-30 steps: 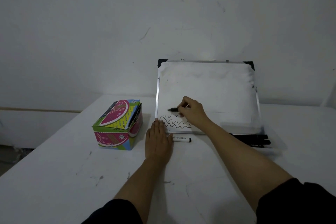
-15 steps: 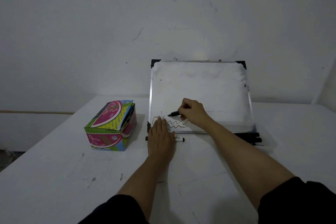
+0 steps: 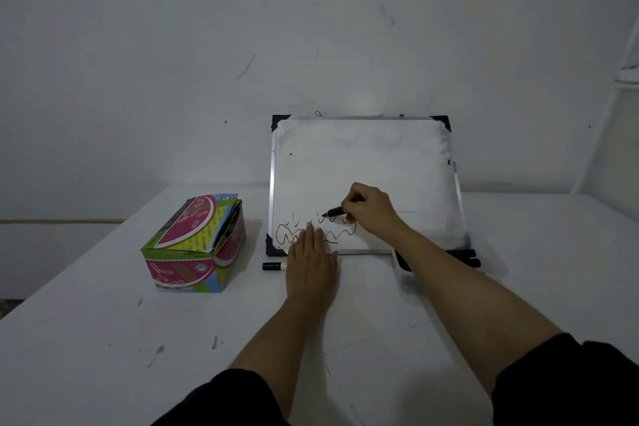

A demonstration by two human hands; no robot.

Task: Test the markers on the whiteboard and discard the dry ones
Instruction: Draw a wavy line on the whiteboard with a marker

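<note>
Right hand [image 3: 371,209] closed in a writing pinch around a black marker [image 3: 332,211], tip touching the lower part of the whiteboard [image 3: 366,162], just above the wavy black lines [image 3: 313,235] drawn near the bottom edge. Left hand [image 3: 311,261] flat and spread, holding nothing, palm on the white table [image 3: 103,339] and fingertips over the lower frame, probably to stop the board from sliding. Whiteboard propped tilted against the wall [image 3: 242,45], so light and easy to push back; better pressed gently and kept braced at the bottom edge. A second marker [image 3: 275,266] lying on the table just in front of the board's lower left corner, partly hidden under the left hand. More dark markers [image 3: 465,257] in a shallow clear tray [image 3: 406,278] at the board's lower right, mostly covered by the right forearm; number not possible to tell. Colourful cardboard box [image 3: 195,245] standing left of the board, flap open, perhaps the place for the discarded ones, though not certain. Marker itself: light, stiff, smooth plastic barrel, a little slippery; best held near the tip for writing, in the middle of the barrel for carrying. Faint short strokes beside the tip, possibly weak ink, but view too dim to judge.
</note>
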